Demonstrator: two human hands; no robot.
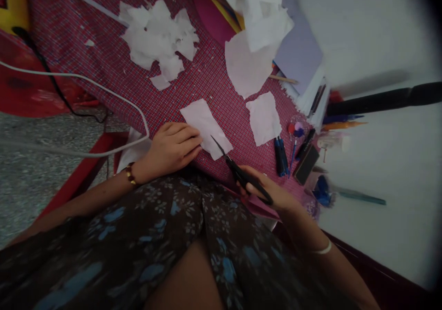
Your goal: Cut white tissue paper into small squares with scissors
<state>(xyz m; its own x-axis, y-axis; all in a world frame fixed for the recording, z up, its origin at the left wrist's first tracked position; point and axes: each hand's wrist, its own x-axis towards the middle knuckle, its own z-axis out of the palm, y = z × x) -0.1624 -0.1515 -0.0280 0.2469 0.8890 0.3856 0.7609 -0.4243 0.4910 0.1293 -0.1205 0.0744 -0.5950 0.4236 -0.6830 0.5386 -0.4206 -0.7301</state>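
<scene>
My right hand [262, 188] grips a pair of black scissors [241, 174], whose blades look closed and point toward a pale strip of paper [207, 125]. The blade tip lies over the lower part of that strip. My left hand [177, 145] rests flat at the table's near edge, its fingertips against the strip's left side. Whether a fingertip lies on top of the paper is hard to see. To the right lies a smaller torn-edged piece of paper [264, 119], and above it a larger rounded piece [247, 63].
A pile of white paper scraps [155, 36] covers the upper left of the red checked cloth [210, 82]. A white cable [113, 96] loops at left. A blue-black tool [281, 157], a dark rectangular block [306, 164] and a cup with blue inside [322, 190] stand near the wall.
</scene>
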